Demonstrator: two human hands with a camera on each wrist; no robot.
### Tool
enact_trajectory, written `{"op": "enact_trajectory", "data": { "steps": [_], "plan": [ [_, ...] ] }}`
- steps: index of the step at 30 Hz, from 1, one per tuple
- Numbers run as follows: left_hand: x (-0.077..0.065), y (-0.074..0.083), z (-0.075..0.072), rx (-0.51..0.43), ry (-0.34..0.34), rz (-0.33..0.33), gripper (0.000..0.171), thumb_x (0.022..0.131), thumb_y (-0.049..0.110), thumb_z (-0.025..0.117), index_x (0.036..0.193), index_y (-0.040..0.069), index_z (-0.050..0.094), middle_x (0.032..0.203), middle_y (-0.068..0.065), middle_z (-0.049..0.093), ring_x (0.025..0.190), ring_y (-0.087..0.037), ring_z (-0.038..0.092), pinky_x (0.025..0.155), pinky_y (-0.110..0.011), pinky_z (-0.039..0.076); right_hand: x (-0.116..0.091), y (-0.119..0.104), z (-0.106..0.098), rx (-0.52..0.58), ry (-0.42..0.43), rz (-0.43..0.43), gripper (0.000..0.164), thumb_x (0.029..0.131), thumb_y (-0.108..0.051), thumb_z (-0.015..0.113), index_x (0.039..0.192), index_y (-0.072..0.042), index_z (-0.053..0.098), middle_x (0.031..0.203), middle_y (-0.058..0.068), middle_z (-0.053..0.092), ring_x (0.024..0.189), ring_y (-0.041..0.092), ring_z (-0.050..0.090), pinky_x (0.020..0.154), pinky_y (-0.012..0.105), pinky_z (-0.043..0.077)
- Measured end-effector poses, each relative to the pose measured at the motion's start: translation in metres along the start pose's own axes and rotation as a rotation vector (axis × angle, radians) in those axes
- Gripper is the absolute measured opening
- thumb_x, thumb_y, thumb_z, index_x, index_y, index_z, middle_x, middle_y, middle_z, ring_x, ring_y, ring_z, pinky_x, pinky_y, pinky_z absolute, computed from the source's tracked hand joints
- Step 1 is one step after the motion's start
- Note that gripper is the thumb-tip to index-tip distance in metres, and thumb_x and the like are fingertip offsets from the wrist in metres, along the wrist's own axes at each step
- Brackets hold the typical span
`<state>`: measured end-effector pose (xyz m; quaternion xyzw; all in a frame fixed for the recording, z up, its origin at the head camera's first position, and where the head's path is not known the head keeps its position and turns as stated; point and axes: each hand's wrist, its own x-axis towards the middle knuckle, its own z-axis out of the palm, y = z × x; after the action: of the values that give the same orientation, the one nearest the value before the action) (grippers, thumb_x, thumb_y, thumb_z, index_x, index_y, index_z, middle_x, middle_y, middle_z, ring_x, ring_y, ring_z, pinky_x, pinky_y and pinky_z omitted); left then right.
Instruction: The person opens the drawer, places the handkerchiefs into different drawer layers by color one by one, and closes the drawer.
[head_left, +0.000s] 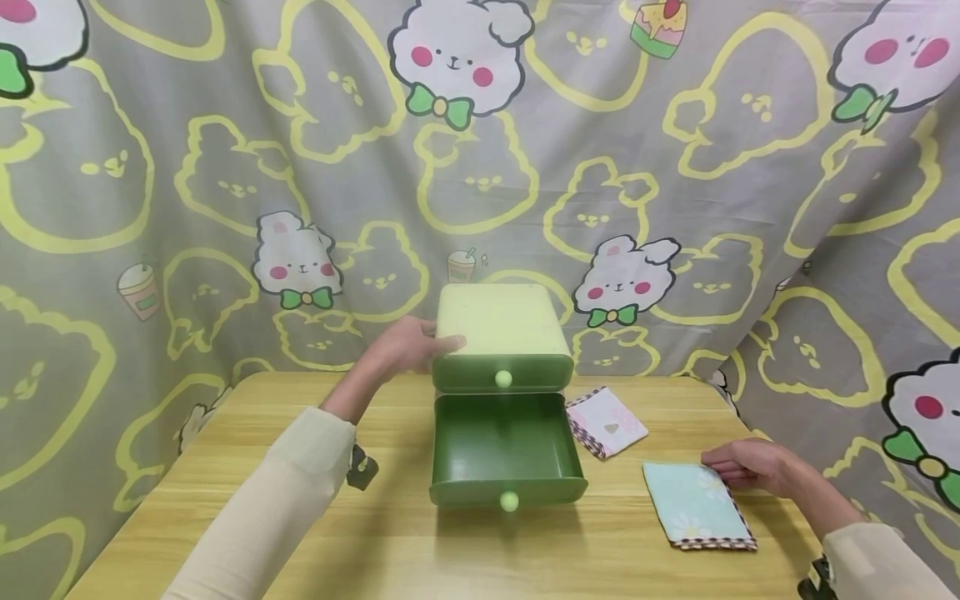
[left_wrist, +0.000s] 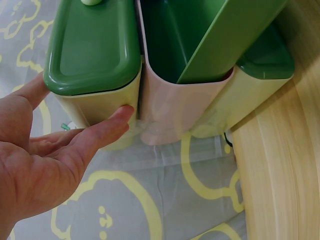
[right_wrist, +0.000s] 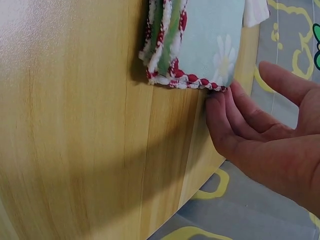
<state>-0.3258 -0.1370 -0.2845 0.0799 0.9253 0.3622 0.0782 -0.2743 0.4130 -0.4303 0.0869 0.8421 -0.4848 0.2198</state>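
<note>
A mini chest of drawers (head_left: pixel 498 321) with a pale yellow top and green drawer fronts stands mid-table in the head view. Its lower green drawer (head_left: pixel 498 446) is pulled out, with nothing inside. My left hand (head_left: pixel 408 343) rests on the upper left corner, thumb over the top. The left wrist view shows this hand (left_wrist: pixel 55 150) with fingers extended along the pale side. At the right, my right hand (head_left: pixel 757 467) touches the edge of a folded mint-green cloth (head_left: pixel 697 504) with daisies. In the right wrist view, its fingertips (right_wrist: pixel 217 102) are right at the braided edge, thumb apart.
A folded white and pink cloth (head_left: pixel 607 422) with a checked border lies beside the drawers' right side. The wood-grain table (head_left: pixel 300 533) ends at a grey patterned curtain (head_left: pixel 480 208) behind and at the sides. A pink middle section (left_wrist: pixel 180 107) shows in the left wrist view.
</note>
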Motion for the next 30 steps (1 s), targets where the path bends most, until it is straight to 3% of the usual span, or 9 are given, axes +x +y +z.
{"op": "enact_trajectory", "data": {
  "steps": [4,12,30],
  "plan": [
    [0.000,0.000,0.000,-0.002,0.002,-0.004,0.079,0.087,0.067,0.068,0.143,0.012,0.058,0.118,-0.009,0.072,0.098,-0.024,0.070,0.097,-0.045,0.052,-0.002,0.000,0.001,0.012,-0.033,-0.004,0.028,0.097,-0.016,0.064,0.111,0.007,0.073,0.095,0.001,0.076,0.086,0.011,0.071,0.081,0.030,0.059],
    [0.000,-0.001,-0.001,-0.022,-0.002,-0.002,0.082,0.086,0.066,0.069,0.145,0.010,0.056,0.126,-0.012,0.070,0.099,-0.024,0.070,0.097,-0.046,0.053,-0.002,0.001,0.006,0.000,-0.027,-0.023,0.021,0.093,-0.014,0.067,0.099,0.004,0.077,0.089,0.003,0.078,0.083,0.012,0.072,0.077,0.030,0.060],
    [0.000,0.000,0.000,-0.008,-0.002,0.001,0.082,0.087,0.066,0.068,0.145,0.011,0.056,0.119,-0.010,0.072,0.096,-0.023,0.070,0.095,-0.044,0.053,0.003,-0.005,0.013,-0.069,0.022,0.102,0.019,0.092,-0.023,0.071,0.086,-0.005,0.075,0.079,0.000,0.073,0.074,0.014,0.064,0.073,0.032,0.057]
  ]
}}
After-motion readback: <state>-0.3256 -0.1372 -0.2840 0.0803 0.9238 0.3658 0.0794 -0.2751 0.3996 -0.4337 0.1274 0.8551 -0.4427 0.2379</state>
